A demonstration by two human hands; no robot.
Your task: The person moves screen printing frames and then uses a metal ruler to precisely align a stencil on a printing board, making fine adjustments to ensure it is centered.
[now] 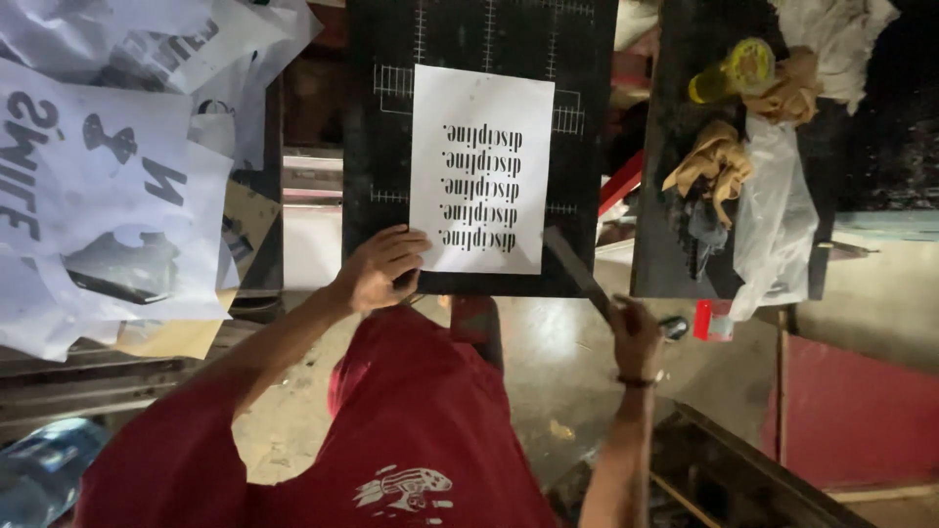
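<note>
Seen from a head camera looking down, a person in a red shirt (421, 430) is standing at a dark platen-like table (381, 147) marked with thin white grid lines. A white sheet of paper (481, 127) printed with rows of black lettering is lying flat on this table, near its front edge and roughly centred. The left hand (380, 269) is resting on the table's front edge with its fingers curled and fingertips pressing down at the lower left corner of the sheet. The right hand (634, 332) is closed around one end of a long, flat, dark bar (577, 269), which is slanting up and left so that its far end is reaching the lower right corner of the paper. To the left, a second table (259, 210) is carrying a loose heap of white printed sheets (108, 176), overlapping and partly curled, with a brown piece of card (176, 337) showing under them. To the right, another dark table (685, 59) is holding crumpled tan rags (714, 161), a yellow tape roll (748, 64), a clear plastic bag (778, 215) and pale cloth (841, 34). A small red object (714, 321) is sitting at that table's front edge. Below, the concrete floor (548, 362) is looking stained and dusty, and a red panel (861, 411) is standing at the lower right. The room is appearing dim and cluttered.
</note>
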